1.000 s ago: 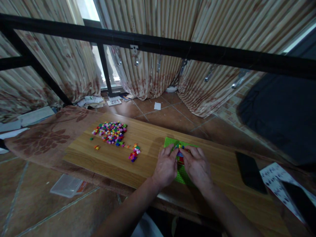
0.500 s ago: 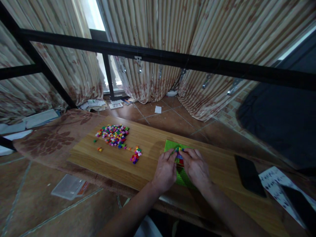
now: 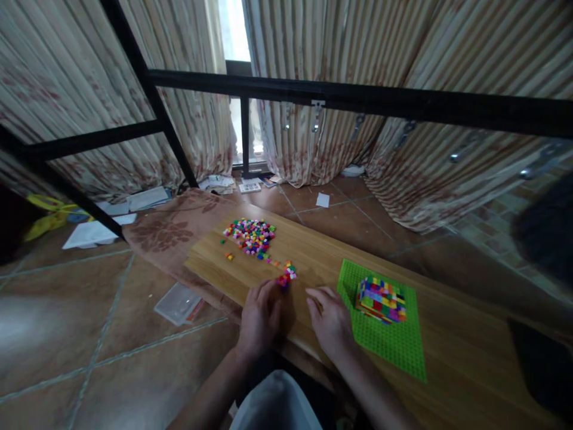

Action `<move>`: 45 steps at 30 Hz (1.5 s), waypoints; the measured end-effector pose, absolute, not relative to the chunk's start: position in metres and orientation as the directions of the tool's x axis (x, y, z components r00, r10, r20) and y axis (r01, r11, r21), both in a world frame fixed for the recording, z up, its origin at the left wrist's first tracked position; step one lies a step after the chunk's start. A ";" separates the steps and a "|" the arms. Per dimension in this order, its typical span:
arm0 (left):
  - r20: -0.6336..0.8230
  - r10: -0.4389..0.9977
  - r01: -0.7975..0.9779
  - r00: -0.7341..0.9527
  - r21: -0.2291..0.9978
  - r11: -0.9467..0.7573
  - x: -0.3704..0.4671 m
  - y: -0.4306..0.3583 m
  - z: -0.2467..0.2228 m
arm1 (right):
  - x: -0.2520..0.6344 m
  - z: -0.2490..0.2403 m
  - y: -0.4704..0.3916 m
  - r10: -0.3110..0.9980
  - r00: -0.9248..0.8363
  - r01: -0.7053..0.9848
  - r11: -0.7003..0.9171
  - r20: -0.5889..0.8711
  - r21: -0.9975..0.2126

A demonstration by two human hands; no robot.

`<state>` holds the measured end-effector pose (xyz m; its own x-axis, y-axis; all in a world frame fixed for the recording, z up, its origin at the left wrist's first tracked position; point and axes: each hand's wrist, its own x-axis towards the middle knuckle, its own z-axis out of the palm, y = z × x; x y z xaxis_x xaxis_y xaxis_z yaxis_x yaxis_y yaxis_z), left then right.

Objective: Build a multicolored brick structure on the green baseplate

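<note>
Green studded baseplate point(image 3: 389, 346) on wooden tabletop point(image 3: 313, 251), R side; multicol. toy-brick block point(image 3: 380, 300) sits on it. L hand point(image 3: 260, 313) at small brick cluster point(image 3: 287, 275), fingertips touching or v. near, can't tell if gripping. R hand point(image 3: 330, 316) btwn cluster & baseplate, fingers loosely curled, narrow gap to thumb. Bigger loose-brick pile point(image 3: 250, 235) farther L, beyond cluster.

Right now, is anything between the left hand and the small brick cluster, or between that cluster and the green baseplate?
Nothing visible separates the left hand from the small brick cluster. Toward the green baseplate, the right hand occupies the gap's near side; tabletop shows beyond it.
</note>
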<state>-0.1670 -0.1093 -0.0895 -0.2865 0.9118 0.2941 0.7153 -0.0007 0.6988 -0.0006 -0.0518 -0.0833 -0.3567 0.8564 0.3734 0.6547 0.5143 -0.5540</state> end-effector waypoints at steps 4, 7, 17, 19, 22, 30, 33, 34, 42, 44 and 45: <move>0.273 0.933 0.734 -0.235 0.679 -0.014 -0.165 -0.104 -0.090 | -0.025 -0.093 -0.026 0.881 -0.370 0.685 0.473 0.295 -0.554; 0.303 0.932 0.757 -0.201 0.651 -0.048 -0.164 -0.096 -0.092 | -0.036 -0.094 -0.012 0.872 -0.407 0.698 0.490 0.274 -0.523; 0.381 0.923 0.887 -0.049 0.442 -0.135 -0.165 -0.062 -0.094 | -0.032 -0.098 -0.017 0.865 -0.430 0.777 0.500 0.258 -0.383; 0.401 0.915 0.897 -0.046 0.420 -0.139 -0.168 -0.058 -0.097 | -0.024 -0.096 -0.022 0.874 -0.425 0.796 0.485 0.236 -0.362; 0.442 0.894 0.899 -0.071 0.417 -0.135 -0.172 -0.055 -0.100 | -0.008 -0.092 -0.032 0.881 -0.399 0.785 0.472 0.255 -0.401; 0.281 0.943 0.522 -0.180 0.839 -0.150 -0.130 -0.073 -0.075 | 0.041 -0.063 -0.068 0.931 -0.164 0.609 0.355 0.325 -0.710; -0.082 0.997 0.043 0.000 0.996 0.081 -0.098 -0.081 -0.063 | 0.049 -0.054 -0.080 0.938 -0.113 0.523 0.337 0.328 -0.783; -0.189 0.979 -0.110 0.070 0.974 0.196 -0.089 -0.082 -0.060 | 0.050 -0.053 -0.084 0.938 -0.101 0.499 0.336 0.332 -0.799; -0.439 0.825 -0.530 0.356 0.632 0.565 -0.063 -0.081 -0.046 | 0.064 -0.051 -0.090 0.903 -0.018 0.497 0.381 0.430 -0.780; -0.441 0.832 -0.508 0.337 0.659 0.555 -0.060 -0.076 -0.044 | 0.071 -0.046 -0.086 0.891 -0.059 0.565 0.402 0.450 -0.721; -0.441 0.838 -0.492 0.322 0.678 0.546 -0.059 -0.073 -0.043 | 0.075 -0.043 -0.083 0.888 -0.079 0.596 0.406 0.452 -0.693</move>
<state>-0.0588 -0.0733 -0.0432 0.3221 0.8377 -0.4410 -0.4916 0.5461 0.6783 0.0745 -0.0828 -0.0426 -0.0789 0.8884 0.4522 0.5963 0.4055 -0.6928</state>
